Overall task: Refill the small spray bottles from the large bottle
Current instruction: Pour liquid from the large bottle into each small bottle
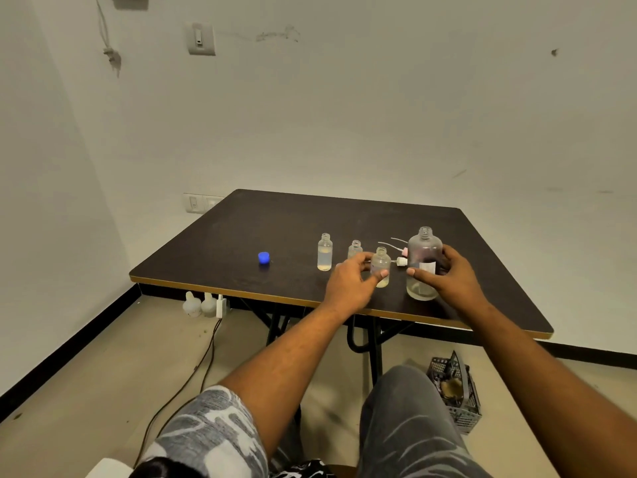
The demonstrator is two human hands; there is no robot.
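Your left hand [350, 282] is pinching a small bottle [381, 265] between thumb and fingers on the table [241, 236]. Just right of it, your right hand [448, 274] is wrapping around the large bottle [424, 250]. A blue cap [263, 257] is sitting well left of your left hand.

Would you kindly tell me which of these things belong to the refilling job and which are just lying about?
For the job: large bottle in right hand; held small bottle in left hand; left small bottle; middle small bottle; spray heads; blue cap.
Lying about: basket; white bottles under table; cable.
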